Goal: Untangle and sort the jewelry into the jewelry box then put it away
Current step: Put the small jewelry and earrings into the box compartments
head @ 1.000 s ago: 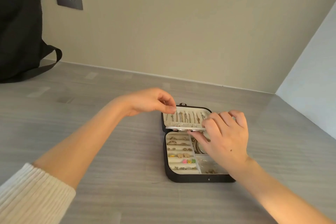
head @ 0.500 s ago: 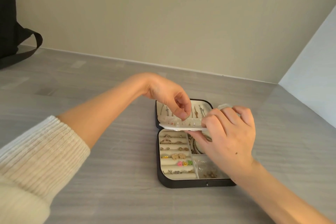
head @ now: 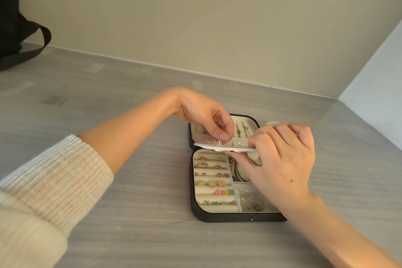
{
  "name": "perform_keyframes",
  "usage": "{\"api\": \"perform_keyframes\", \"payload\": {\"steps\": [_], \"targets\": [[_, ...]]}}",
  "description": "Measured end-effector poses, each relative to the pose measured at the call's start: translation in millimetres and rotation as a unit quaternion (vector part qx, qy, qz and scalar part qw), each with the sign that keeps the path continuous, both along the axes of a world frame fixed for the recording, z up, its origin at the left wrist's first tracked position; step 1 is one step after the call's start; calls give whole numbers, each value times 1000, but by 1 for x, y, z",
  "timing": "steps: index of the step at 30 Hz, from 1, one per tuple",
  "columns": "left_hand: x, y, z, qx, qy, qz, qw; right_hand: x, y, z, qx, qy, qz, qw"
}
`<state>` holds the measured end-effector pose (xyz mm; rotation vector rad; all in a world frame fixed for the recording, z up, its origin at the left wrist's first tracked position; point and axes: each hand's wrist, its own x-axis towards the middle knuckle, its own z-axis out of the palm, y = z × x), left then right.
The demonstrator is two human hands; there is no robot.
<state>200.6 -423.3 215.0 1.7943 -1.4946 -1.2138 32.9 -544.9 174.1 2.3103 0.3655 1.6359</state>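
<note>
Matt black jewelry box (head: 228,218), velvety lining

Soft, even light lay over the grey worktop (head: 130,235), brightest on the right-hand wall (head: 378,76), leaving only a faint shadow round the jewelry box (head: 217,218), while the near sleeve (head: 43,191) looked stretched by the wide lens.

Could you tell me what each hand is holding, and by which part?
The right hand pinches the white earring panel at its right end, thumb beneath. The left hand pinches a small piece on the panel's top; what it is cannot be told.

Black bag (head: 8,17) (far left), grey table (head: 130,235)
</note>
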Motion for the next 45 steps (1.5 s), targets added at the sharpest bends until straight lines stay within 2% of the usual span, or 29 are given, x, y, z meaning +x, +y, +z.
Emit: {"api": "perform_keyframes", "payload": {"steps": [6,28,32,35,41,45], "targets": [[0,1,-1,-18,25,-7,1000,-1,0,1,1,7,-2,1000],[-4,1,6,-1,-2,3,1000,0,0,1,9,7,-12,1000],[-7,-1,16,11,-42,-8,999,0,0,1,13,7,-11,1000],[-11,-4,28,34,-103,-28,994,0,0,1,12,7,-12,1000],[-22,-14,44,81,-239,-63,966,0,-1,1,9,3,-16,1000],[-27,-18,47,91,-283,-84,951,0,-1,1,8,0,-16,1000]]}}
